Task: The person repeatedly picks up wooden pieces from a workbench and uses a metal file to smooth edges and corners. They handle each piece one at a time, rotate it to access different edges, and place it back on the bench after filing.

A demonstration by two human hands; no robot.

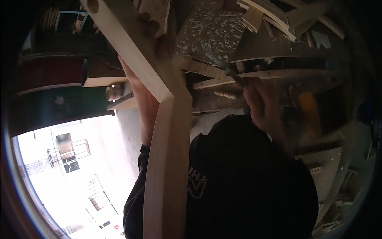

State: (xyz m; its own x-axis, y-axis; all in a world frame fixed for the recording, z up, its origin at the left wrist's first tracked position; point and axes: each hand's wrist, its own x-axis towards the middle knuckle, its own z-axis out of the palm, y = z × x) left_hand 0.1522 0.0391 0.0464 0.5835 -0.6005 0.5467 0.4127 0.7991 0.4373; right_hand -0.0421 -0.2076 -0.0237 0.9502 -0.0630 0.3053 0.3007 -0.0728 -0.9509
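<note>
A long pale wooden part (pixel 167 151) with an angled bend and a round hole near its upper end runs down the middle of the view, close to me. My left hand (pixel 164 46) is wrapped round its upper arm from behind; the wood hides most of the palm. My right hand (pixel 258 99) is closed on a slim grey-green brush-like tool (pixel 236 76). Its blurred tip lies by the edge of a dark board (pixel 207 34) covered in whitish flecks. A shorter wooden piece (pixel 201 68) with a stepped end juts out between the hands.
Curved wooden parts (pixel 274 20) are stacked at the far right. A long curved rail (pixel 258 77) crosses behind my right hand. A whitish container (pixel 114 93) stands on a ledge left of my left forearm. Bright light fills the lower left.
</note>
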